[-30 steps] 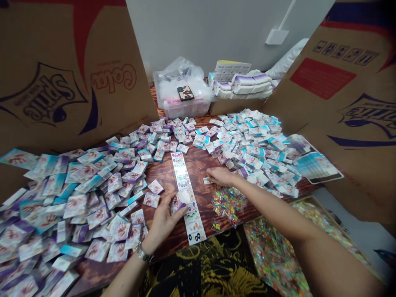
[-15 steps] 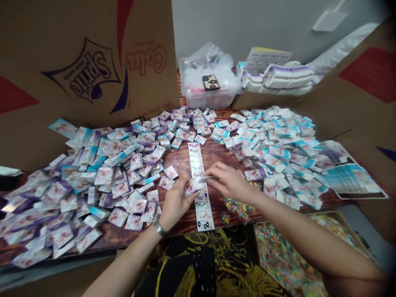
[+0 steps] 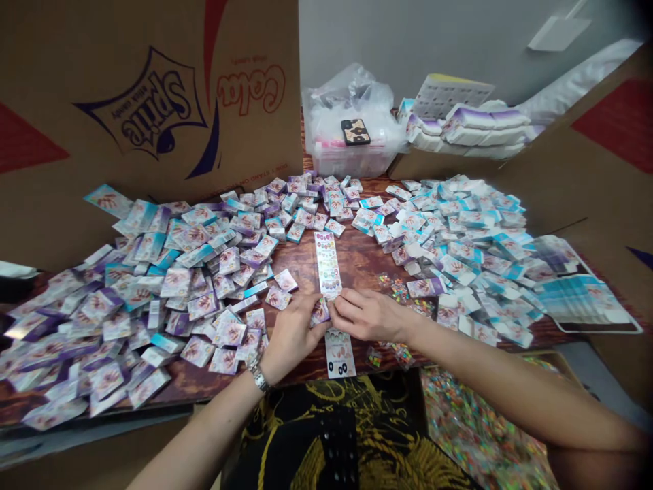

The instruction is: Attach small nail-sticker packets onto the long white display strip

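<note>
Across the left of the dark wooden tabletop (image 3: 306, 262), a **Sprite-and-Cola cardboard box panel** (image 3: 137, 109) stands up behind a loose heap of purple-edged packets (image 3: 173, 299). Their overlapping, slippery faces look easy to set sliding, and a wristwatch (image 3: 260, 378) on the left forearm passes close to the heap's near edge, so a careless sweep of that wrist could drag some out of place.

At the centre, the left hand (image 3: 293, 337) curls inward, its fingertips closed on a small purple-and-white packet (image 3: 320, 312) at the edge of a long printed card strip (image 3: 327, 265). The right hand (image 3: 367, 314) comes in from the right, its fingers bunched against the strip and meeting the left fingertips. Whether they pinch the strip or only press on it is hidden. The two hands are close together and cover the strip's middle, while its far and near ends lie loose on the wood, so a sideways tug could skew it or let the small packet drop among the others.

Just right of the hands, scattered bright little packets (image 3: 400, 289) lie close to a broad heap of teal-edged packets (image 3: 459, 245), and the two could get mixed if either is brushed. Beyond them, flat printed sheets (image 3: 581, 299) lie at the far right, overhanging nothing that the view makes clear.
</note>
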